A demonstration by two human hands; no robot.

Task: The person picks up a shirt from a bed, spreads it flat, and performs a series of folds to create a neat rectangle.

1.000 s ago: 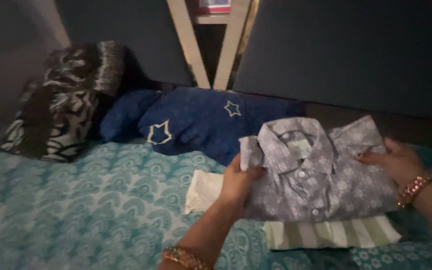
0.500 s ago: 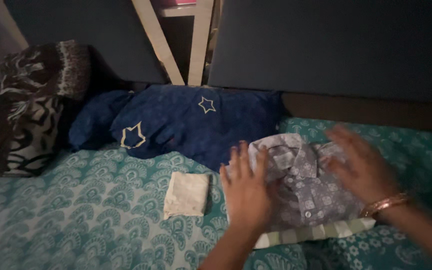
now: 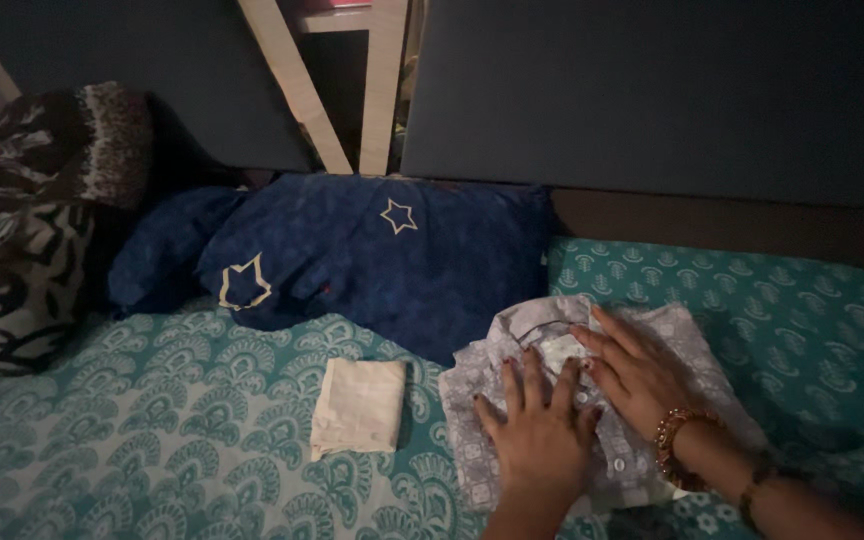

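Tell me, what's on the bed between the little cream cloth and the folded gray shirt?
Nothing lies there: in the head view, only bare teal bedsheet separates the cream cloth from the gray shirt.

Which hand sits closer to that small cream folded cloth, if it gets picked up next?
Probably the left hand: it rests on the folded grey patterned shirt nearer the small cream folded cloth; the right hand lies farther away.
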